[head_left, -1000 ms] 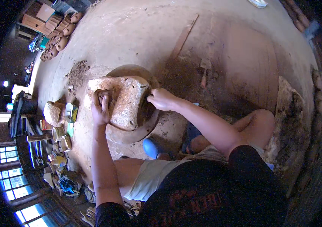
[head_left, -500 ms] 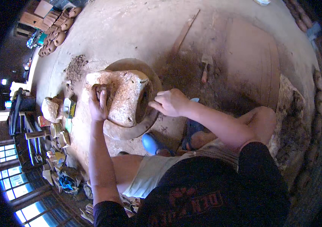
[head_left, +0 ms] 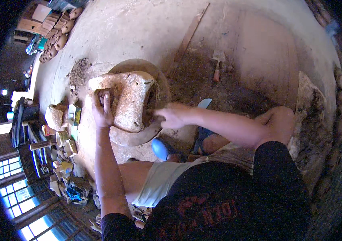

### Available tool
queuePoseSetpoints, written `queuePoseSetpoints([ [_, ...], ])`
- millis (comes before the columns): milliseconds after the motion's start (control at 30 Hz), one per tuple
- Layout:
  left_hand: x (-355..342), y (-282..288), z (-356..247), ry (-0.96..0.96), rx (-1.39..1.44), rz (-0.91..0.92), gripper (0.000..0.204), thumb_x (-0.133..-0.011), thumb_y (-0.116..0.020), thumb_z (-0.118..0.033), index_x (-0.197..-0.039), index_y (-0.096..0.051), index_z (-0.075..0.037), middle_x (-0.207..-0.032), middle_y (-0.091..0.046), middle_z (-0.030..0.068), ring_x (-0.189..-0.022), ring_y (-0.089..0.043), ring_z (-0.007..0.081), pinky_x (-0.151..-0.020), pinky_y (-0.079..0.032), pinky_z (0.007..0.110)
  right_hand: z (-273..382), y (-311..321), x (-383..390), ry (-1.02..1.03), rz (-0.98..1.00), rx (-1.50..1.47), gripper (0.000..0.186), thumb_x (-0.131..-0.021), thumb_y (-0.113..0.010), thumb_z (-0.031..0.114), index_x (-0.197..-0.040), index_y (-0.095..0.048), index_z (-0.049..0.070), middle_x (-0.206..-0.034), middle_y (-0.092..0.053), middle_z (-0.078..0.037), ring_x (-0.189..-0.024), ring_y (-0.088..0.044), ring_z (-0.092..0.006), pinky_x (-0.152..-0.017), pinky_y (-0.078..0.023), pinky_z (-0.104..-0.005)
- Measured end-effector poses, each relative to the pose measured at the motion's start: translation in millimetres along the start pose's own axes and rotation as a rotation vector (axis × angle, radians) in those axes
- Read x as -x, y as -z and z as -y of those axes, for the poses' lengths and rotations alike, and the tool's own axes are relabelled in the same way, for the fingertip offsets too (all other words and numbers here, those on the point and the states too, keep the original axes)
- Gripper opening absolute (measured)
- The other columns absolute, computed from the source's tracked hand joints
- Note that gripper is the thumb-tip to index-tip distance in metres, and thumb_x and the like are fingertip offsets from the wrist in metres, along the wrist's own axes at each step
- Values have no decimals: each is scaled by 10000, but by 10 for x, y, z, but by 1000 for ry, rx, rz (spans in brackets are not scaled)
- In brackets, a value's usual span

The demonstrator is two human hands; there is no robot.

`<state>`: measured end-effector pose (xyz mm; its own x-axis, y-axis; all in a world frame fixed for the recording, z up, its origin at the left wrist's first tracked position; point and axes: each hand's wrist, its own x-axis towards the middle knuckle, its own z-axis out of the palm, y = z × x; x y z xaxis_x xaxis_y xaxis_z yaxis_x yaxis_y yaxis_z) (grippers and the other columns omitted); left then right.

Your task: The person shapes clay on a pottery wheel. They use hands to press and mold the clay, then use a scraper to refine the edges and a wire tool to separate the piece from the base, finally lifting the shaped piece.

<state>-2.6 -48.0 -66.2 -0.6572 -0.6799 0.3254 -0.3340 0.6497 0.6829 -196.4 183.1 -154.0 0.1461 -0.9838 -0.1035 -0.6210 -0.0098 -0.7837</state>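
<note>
A pale plaster mold (head_left: 129,96), stained with reddish-brown clay, lies on a round wheel disc (head_left: 129,138) on the floor. Its right end has a dark hollow opening. My left hand (head_left: 103,110) is against the mold's left part, fingers curled inward at a brown patch; what they hold, if anything, is hidden. At the opening, my right hand (head_left: 173,116) reaches in from the right, one finger pointed toward the hollow, blurred by motion. Whether anything is pinched in it does not show.
A trowel (head_left: 217,66) and a long wooden strip (head_left: 189,38) lie beyond the disc. Near my right knee is a pale blade-like piece (head_left: 205,103). To the left stand a small tub (head_left: 62,138) and a white bag (head_left: 54,116). Clay pots (head_left: 60,42) line the far left.
My right hand has moved slightly left and down, its finger now stretched closer to the opening. My left hand stays on the mold. The whole view has shifted slightly.
</note>
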Motion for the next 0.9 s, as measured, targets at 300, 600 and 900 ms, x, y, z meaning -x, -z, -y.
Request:
queuePoseSetpoints([
  [300,22,42,78,-22,10,19,356,-1087,-572,-247,-1301,-545,37,-1110,-679,127,-1043,-616,215,-973,-488,359,228,-25,-31,-379,-536,-1171,236,-986,-738,223,-951,-689,-5,-832,-677,-45,-716,-636,-93,-618,-503,-278],
  [600,53,59,66,-1,53,46,347,-1098,-559,-229,-1310,-524,44,-1116,-644,111,-1070,-590,190,-988,-475,339,7,-64,-374,-348,-806,-1415,228,-995,-702,110,-1164,-705,-42,-1055,-714,-106,-861,-704,-207,-784,-610,-306],
  [900,60,50,-16,-26,12,6,350,-1089,-570,-248,-1272,-540,49,-1089,-670,119,-1005,-607,197,-938,-489,339,67,66,-356,-189,-927,-600,306,-902,-753,187,-1045,-718,-82,-842,-746,-237,-792,-746,-252,-750,-578,-410],
])
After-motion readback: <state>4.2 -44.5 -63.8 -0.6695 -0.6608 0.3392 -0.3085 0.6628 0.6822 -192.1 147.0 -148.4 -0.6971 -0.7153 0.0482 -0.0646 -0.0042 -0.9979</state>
